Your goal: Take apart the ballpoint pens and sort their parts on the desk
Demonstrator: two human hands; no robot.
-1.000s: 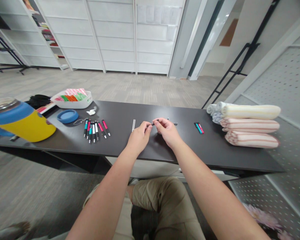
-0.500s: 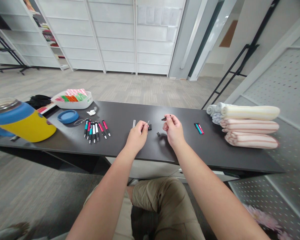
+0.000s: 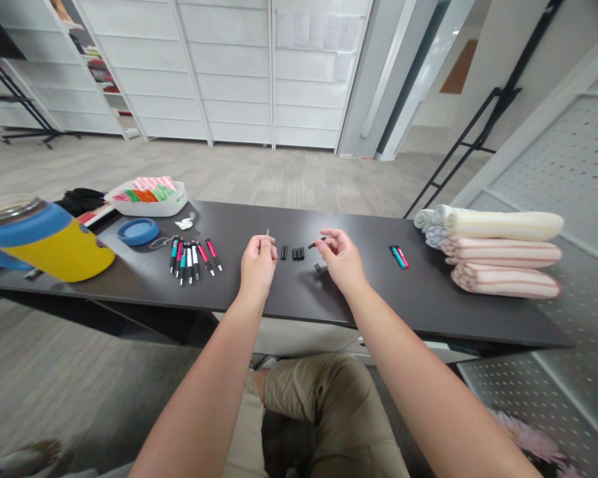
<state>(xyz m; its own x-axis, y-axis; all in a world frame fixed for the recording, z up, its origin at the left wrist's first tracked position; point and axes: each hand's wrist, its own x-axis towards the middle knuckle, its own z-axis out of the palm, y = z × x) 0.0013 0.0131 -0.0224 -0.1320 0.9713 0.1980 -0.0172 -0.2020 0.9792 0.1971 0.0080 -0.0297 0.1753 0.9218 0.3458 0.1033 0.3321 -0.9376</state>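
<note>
My left hand [image 3: 258,262] is closed, with thumb and fingers pinched on a thin pen refill [image 3: 268,232] whose narrow silvery end sticks up. Between thumb and index finger, my right hand [image 3: 339,257] grips a short black pen barrel piece [image 3: 317,243], its other fingers loosely curled. On the desk between the hands lie short black pieces, one group [image 3: 284,252] beside my left hand and another [image 3: 298,253] nearer the right. A further small dark piece [image 3: 317,268] lies just below my right fingertips.
Several click pens [image 3: 189,262] lie left on the dark desk [image 3: 299,292], and a teal pen [image 3: 397,257] and a red one lie right. Rolled towels [image 3: 503,252] are stacked at the right end. A yellow-blue tumbler [image 3: 54,242], a blue lid [image 3: 137,231] and a white basket [image 3: 149,206] occupy the left.
My left hand has moved left, away from the black pieces, to where two thin pale sticks lay. My right hand has shifted slightly left and its fingers have loosened around the black piece.
</note>
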